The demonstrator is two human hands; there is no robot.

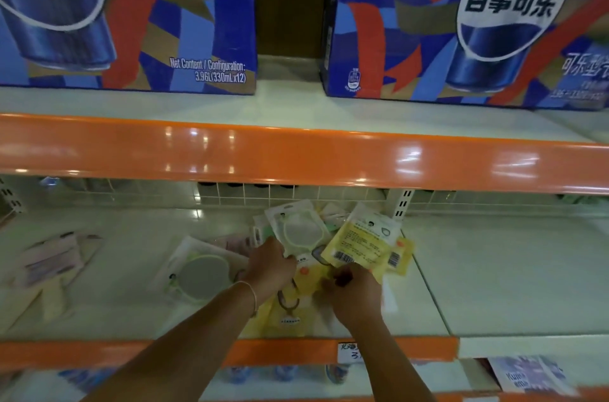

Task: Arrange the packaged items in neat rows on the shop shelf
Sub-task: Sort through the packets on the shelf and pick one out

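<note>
On the white middle shelf (494,276) lies a loose heap of flat packets. My left hand (270,265) grips the lower edge of a white packet (298,227) with a pale green round mirror, tilted up. My right hand (354,294) pinches the bottom of a yellow packet (361,242) with barcodes, held upright beside the white one. Another green mirror packet (201,271) lies flat to the left of my hands. More yellow packets (290,309) lie under my wrists.
Pale pink packets (54,260) sit at the shelf's left. An orange shelf edge (296,154) overhangs just above the hands, carrying two big blue cola cartons (461,22). A wire grid (230,194) backs the shelf. A handwritten price tag (354,352) hangs on the front lip.
</note>
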